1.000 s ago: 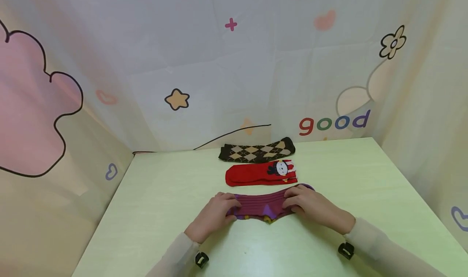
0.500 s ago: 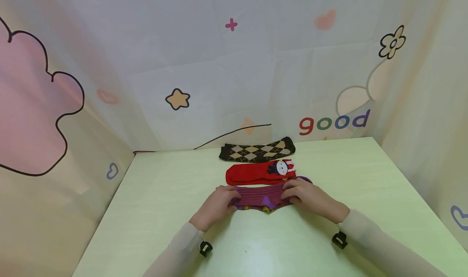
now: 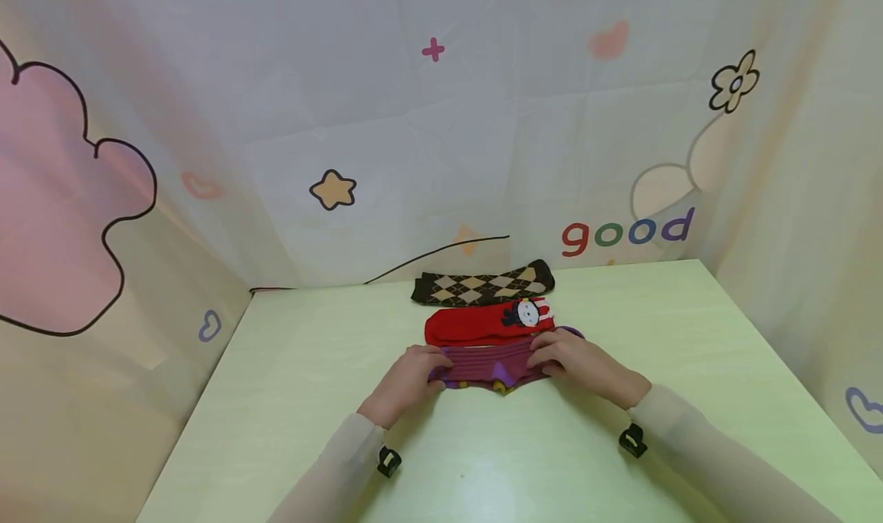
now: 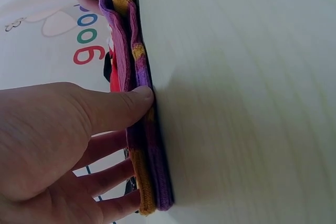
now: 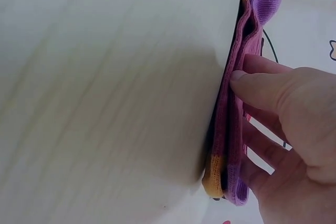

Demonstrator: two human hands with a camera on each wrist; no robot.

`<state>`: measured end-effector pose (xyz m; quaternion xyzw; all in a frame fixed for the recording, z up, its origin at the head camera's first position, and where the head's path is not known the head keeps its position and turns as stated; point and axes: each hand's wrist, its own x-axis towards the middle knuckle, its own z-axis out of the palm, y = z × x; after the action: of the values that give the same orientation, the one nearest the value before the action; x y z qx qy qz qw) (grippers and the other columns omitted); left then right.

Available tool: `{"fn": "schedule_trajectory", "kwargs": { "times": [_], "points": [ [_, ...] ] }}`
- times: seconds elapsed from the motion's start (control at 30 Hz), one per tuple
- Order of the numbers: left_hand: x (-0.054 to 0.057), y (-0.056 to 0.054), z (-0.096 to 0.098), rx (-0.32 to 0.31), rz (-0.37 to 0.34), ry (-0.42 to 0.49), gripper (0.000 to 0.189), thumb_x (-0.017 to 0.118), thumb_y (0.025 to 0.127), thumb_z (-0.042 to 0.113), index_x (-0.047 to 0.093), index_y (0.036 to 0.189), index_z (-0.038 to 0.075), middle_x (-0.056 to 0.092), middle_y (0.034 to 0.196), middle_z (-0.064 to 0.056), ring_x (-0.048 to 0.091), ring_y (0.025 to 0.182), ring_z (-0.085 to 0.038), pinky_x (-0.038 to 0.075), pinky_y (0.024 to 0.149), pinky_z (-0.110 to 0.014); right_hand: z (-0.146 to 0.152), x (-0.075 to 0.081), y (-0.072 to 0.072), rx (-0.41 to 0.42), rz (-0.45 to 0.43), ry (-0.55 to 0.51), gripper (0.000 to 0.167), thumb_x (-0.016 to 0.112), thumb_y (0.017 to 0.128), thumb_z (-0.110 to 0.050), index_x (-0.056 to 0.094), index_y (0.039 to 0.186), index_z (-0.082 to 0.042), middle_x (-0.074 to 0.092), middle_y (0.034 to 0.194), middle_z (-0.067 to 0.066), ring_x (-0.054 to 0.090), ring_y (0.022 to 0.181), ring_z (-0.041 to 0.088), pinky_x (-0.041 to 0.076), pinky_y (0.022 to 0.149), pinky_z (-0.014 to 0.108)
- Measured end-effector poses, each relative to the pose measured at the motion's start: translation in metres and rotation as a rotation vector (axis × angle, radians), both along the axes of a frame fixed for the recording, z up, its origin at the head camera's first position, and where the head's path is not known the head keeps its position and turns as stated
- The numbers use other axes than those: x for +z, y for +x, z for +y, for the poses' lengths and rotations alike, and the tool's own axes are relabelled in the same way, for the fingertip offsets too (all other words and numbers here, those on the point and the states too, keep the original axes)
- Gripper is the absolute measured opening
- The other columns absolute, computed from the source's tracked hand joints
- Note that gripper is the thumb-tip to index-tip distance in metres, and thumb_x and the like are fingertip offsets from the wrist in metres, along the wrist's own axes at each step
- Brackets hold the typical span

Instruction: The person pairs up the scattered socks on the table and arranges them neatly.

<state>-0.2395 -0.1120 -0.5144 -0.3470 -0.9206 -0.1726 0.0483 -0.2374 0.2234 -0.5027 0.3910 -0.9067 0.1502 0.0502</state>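
Note:
A pair of maroon-purple socks (image 3: 493, 362) with violet and mustard patches lies flat across the table, one sock layered on the other. At its left end, my left hand (image 3: 407, 381) pinches the socks, thumb on the near edge and fingers over the top. My right hand (image 3: 586, 366) pinches the right part in the same manner. In the left wrist view the thumb (image 4: 137, 99) presses against the layered edge. The right wrist view shows the other thumb (image 5: 247, 83) on the edge, with the remaining fingers behind the socks.
Just beyond the purple socks lie red socks (image 3: 465, 326) with a cartoon face. Brown argyle socks (image 3: 483, 288) lie behind those, near the back edge of the pale green table (image 3: 297, 385). A printed curtain (image 3: 386, 124) stands behind and at both sides.
Both hands have slid the purple socks away from the body, up close to the red socks. The red socks have shifted slightly at their right end. Both hands kept their hold.

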Motion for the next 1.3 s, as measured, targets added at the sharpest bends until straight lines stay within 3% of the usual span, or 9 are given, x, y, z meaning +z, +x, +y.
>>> {"fn": "schedule_trajectory", "kwargs": {
  "times": [1.03,1.3],
  "points": [
    [0.0048,0.0012,-0.0012,0.012,-0.032,-0.016,0.026,0.082,0.087,0.007,0.077,0.113,0.006,0.072,0.118,-0.009,0.065,0.111,-0.029,0.052,0.101,-0.043,0.0003,-0.0015,0.0,0.001,0.004,-0.018,0.023,0.078,0.086,0.003,0.079,0.103,-0.012,0.07,0.116,0.011,0.062,0.11,0.031,0.054,0.096,0.05],
    [0.0057,0.0038,-0.0015,-0.005,-0.039,-0.068,0.029,0.079,0.092,0.018,0.074,0.119,0.007,0.07,0.122,-0.01,0.064,0.113,-0.03,0.05,0.103,-0.044,0.0002,-0.0022,-0.0006,0.009,0.017,-0.015,0.022,0.079,0.086,0.003,0.079,0.102,-0.012,0.07,0.115,0.011,0.062,0.109,0.031,0.054,0.095,0.049]
  ]
}}
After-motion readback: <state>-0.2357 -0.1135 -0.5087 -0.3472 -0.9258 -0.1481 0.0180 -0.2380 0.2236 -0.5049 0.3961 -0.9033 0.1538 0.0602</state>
